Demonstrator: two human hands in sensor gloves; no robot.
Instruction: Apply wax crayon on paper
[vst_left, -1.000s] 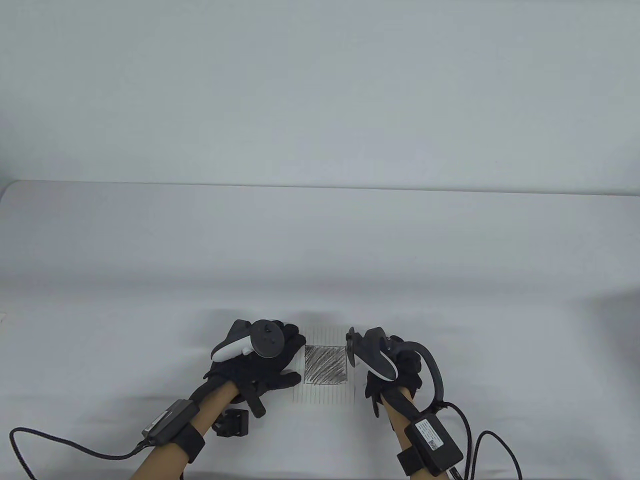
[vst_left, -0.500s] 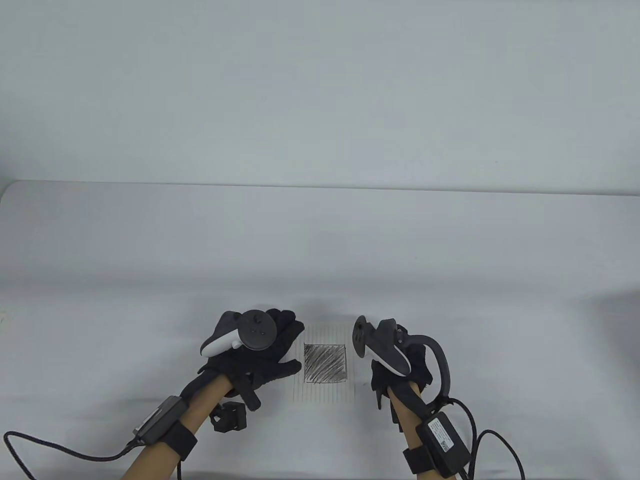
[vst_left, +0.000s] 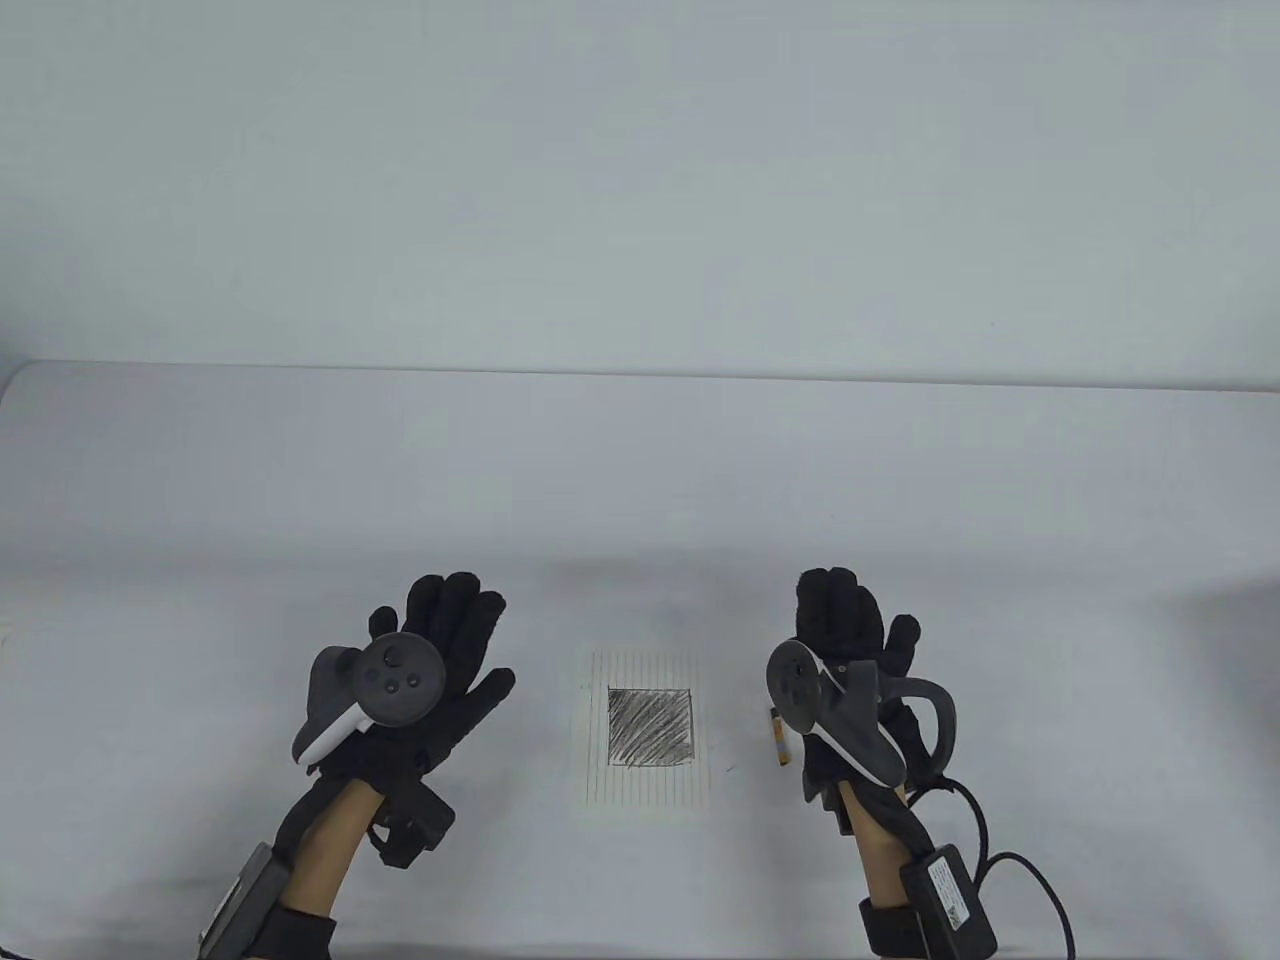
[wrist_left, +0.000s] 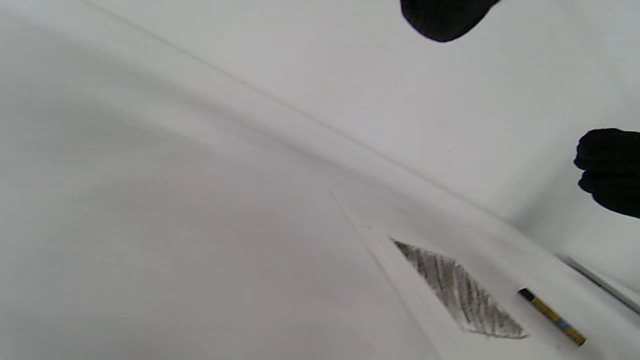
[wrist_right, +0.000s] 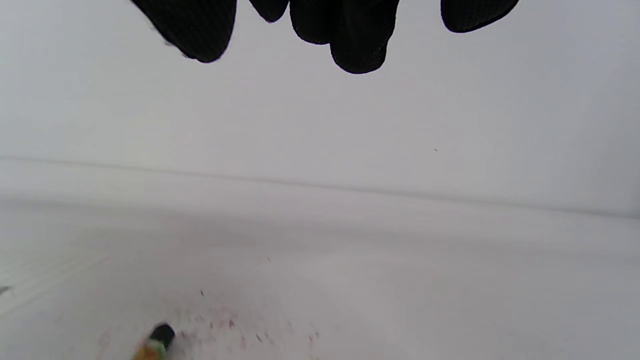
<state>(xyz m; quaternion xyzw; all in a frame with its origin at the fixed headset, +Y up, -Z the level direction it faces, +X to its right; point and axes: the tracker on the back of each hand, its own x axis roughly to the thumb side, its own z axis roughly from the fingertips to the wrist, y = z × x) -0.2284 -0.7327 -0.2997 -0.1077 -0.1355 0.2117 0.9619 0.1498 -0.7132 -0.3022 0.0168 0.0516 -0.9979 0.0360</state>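
A small lined paper (vst_left: 648, 738) lies on the white table near the front edge, with a black shaded square (vst_left: 650, 727) in its middle. The square also shows in the left wrist view (wrist_left: 460, 292). A yellow-wrapped black crayon (vst_left: 777, 740) lies on the table just right of the paper, also in the left wrist view (wrist_left: 552, 316) and the right wrist view (wrist_right: 157, 341). My left hand (vst_left: 440, 650) is spread open and empty, left of the paper. My right hand (vst_left: 850, 625) is open and empty, just right of the crayon, with its fingers (wrist_right: 357, 37) hanging free.
The white table (vst_left: 640, 480) meets a pale wall at the back. Small crayon crumbs (wrist_right: 235, 325) dot the table near the crayon tip. Cables run from both wrists at the bottom edge.
My right hand has let go of the crayon, which now lies beside the paper. Both hands have opened and moved outward, away from the paper.
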